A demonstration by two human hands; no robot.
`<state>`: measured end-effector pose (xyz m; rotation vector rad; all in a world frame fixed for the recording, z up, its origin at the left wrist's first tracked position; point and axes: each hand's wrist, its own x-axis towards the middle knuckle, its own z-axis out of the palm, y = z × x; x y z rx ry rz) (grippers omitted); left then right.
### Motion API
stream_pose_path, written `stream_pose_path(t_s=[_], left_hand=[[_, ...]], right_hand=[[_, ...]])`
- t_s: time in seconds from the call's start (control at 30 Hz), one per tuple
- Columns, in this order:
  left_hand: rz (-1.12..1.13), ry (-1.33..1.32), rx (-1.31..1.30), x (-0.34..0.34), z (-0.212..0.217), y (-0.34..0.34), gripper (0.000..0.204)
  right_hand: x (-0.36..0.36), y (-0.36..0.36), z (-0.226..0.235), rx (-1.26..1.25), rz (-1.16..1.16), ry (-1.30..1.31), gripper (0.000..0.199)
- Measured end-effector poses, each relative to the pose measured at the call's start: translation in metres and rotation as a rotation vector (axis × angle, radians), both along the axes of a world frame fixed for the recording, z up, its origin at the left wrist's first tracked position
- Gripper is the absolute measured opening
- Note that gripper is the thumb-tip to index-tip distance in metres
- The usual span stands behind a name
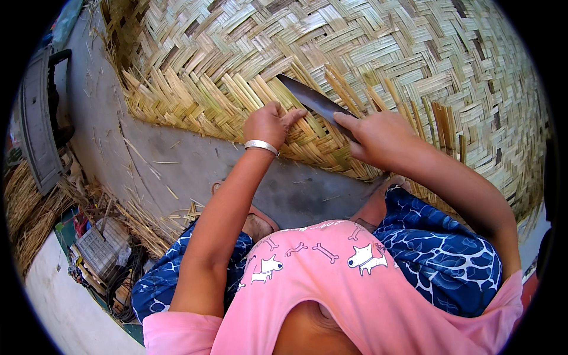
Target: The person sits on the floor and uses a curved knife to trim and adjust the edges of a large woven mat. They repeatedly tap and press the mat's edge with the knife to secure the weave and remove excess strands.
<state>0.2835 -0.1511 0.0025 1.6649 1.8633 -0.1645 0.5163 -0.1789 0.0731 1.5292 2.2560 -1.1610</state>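
The right hand (381, 139) was clamped on the near end of a dark blade (313, 102), which slanted over the near edge of a woven mat (367, 47), as I watched remotely. Apart from it, the left hand (269, 125), wearing a silver-coloured bangle (261, 145), bent over pale strips (241, 90) at the mat's near edge; whether it pinched one, I could not tell. The mat lay across the grey floor (171, 145) in front of the seated person, upright strip ends (444, 121) jutting along its near right. I saw straw (26, 207) and a grey crate (102, 245) left of the mat.
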Motion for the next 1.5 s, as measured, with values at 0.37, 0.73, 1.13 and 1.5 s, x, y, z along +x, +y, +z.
stream_pose_path(t_s=[0.37, 0.73, 1.13, 1.5], left_hand=[[0.186, -0.327, 0.155, 0.003, -0.011, -0.012, 0.038], [0.59, -0.702, -0.417, 0.057, 0.007, -0.005, 0.033], [0.691, -0.939, -0.314, 0.061, 0.001, -0.013, 0.023], [0.473, -1.037, -0.226, 0.06, 0.026, -0.031, 0.018]], right_hand=[[0.091, -0.03, 0.068, -0.568, -0.559, 0.489, 0.067], [0.084, -0.03, 0.045, -0.544, -0.631, 0.844, 0.057], [0.084, -0.035, 0.045, -0.626, -0.696, 0.78, 0.065], [0.083, -0.034, 0.051, -0.628, -0.656, 0.805, 0.065]])
